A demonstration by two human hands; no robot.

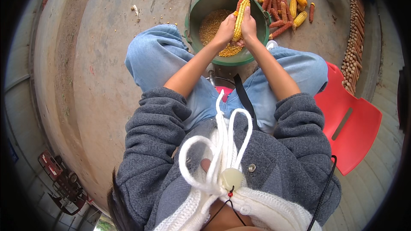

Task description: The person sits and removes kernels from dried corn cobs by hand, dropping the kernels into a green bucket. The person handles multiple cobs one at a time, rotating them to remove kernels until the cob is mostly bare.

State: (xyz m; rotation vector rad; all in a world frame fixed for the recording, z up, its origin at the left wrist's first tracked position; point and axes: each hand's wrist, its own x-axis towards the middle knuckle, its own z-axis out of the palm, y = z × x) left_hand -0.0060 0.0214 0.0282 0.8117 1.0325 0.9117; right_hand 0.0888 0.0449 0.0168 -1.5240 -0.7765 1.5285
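Both my hands grip things over a green bucket. Between them stands a yellow corn cob, tilted lengthwise away from me, its kernels mostly in place on the visible side. My left hand holds its left side, where a reddish, bare strip or second cob shows; I cannot tell which. My right hand wraps the right side, thumb along the kernels. Loose corn kernels cover part of the bucket's bottom below. The lower fingers of both hands are partly hidden.
Beyond the bucket lie stripped red cobs and unshelled yellow ears on the concrete floor. A red plastic chair stands at right, near stacked cobs. A dark red machine sits far left. The bucket's wire handle leans left.
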